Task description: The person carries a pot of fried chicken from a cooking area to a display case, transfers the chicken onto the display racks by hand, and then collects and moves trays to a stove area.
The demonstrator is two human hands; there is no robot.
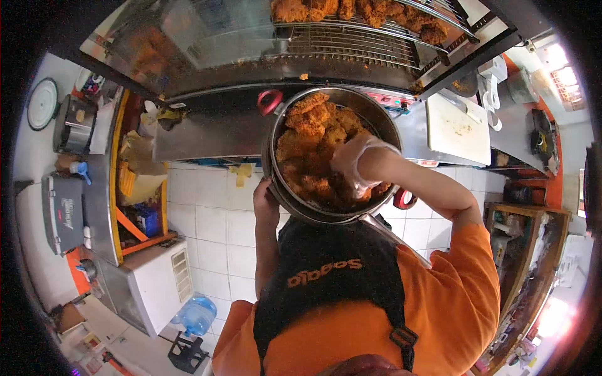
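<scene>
A steel pot (396,123) with red handles is in front of me, its far side at the counter edge. Pieces of breaded fried chicken (308,136) fill much of it. My right hand (353,162), in a clear plastic glove, reaches down among the pieces; its fingertips are hidden, so I cannot tell whether it grips one. My left hand (266,199) is bare and holds the pot's left side from below, its fingers partly out of sight. A long metal handle (383,230) sticks out from under the near rim towards my right side.
Beyond the pot stands a glass display cabinet (225,61) with more fried chicken (348,9) on a wire rack (352,44). To the right are a white cutting board (454,129) and a knife (458,104). A blue water jug (197,315) stands on the floor at left.
</scene>
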